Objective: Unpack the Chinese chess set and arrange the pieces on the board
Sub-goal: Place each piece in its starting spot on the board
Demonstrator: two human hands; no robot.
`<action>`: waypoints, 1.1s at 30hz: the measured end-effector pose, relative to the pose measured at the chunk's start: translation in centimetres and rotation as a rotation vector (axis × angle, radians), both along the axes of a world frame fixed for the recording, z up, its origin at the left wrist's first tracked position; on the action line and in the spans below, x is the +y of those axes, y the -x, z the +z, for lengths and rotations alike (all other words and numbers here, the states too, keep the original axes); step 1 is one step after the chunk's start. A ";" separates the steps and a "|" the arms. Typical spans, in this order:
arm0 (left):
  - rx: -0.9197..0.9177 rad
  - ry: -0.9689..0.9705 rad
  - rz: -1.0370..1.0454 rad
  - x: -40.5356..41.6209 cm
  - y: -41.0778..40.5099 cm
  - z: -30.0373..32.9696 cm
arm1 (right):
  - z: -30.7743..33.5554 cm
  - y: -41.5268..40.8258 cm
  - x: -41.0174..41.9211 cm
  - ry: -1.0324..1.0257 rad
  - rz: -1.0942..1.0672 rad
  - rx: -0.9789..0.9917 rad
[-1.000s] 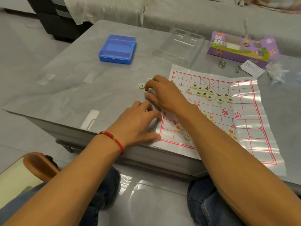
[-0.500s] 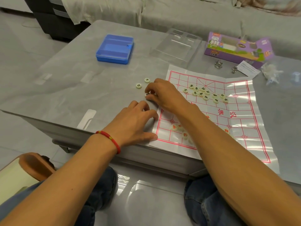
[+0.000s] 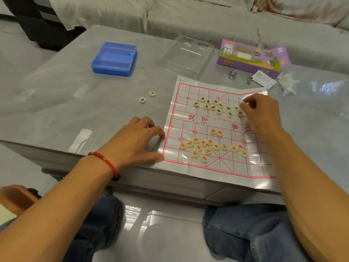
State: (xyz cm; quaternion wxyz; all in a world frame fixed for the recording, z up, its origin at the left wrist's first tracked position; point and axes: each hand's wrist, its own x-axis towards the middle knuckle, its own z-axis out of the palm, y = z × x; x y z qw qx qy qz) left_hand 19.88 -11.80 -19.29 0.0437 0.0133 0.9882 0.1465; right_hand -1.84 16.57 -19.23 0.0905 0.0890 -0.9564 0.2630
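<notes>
A paper chess board point(image 3: 253, 167) with red lines lies on the grey table point(image 3: 56, 103). Several cream pieces with black characters point(image 3: 212, 106) cluster on its far half; several with red characters point(image 3: 205, 148) cluster on its near half. Two black-character pieces point(image 3: 147, 97) lie on the table left of the board. My right hand point(image 3: 261, 112) is over the board's far right part, fingers curled and pinching a cream piece at its fingertips. My left hand point(image 3: 137, 142) rests on the table at the board's near left corner, fingers spread, holding nothing.
A blue plastic case point(image 3: 114, 58) sits at the table's back left, a clear plastic lid point(image 3: 186, 53) behind the board, and a purple carton point(image 3: 253, 55) at the back right with two metal rings point(image 3: 232, 74), a paper slip point(image 3: 264, 79) and crumpled plastic point(image 3: 288, 83).
My right hand has moved from the loose pieces left of the board to the board's far right part, carrying a piece. Two loose pieces are left on the table. My left hand stays put.
</notes>
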 end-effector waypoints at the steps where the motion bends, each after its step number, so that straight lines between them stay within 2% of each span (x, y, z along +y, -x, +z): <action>1: -0.002 0.000 0.000 0.0 0.0 0.0 | -0.2 0.0 0.8 -0.002 -0.033 -0.026; 9: -0.027 -0.007 0.028 0.4 0.0 0.2 | -0.7 0.2 1.7 0.133 -0.139 -0.137; 14: -0.021 -0.007 0.030 0.4 0.0 0.1 | 0.0 -0.2 0.1 0.085 -0.120 -0.015; 17: -0.019 -0.010 0.034 0.4 0.0 0.0 | 0.0 -1.0 -3.2 0.116 0.042 0.043; 21: -0.019 0.000 0.024 0.4 0.1 0.1 | -0.6 -3.2 -9.7 0.067 0.407 0.053; 24: -0.009 0.017 0.022 0.4 0.2 0.1 | -1.2 -5.1 -14.6 -0.069 0.608 0.082; 28: 0.022 0.019 0.010 0.3 0.1 0.1 | -2.1 -5.8 -18.9 -0.241 0.655 0.051; 33: 0.041 0.037 0.006 0.4 -0.1 -0.1 | -3.0 -5.8 -21.4 -0.312 0.639 -0.004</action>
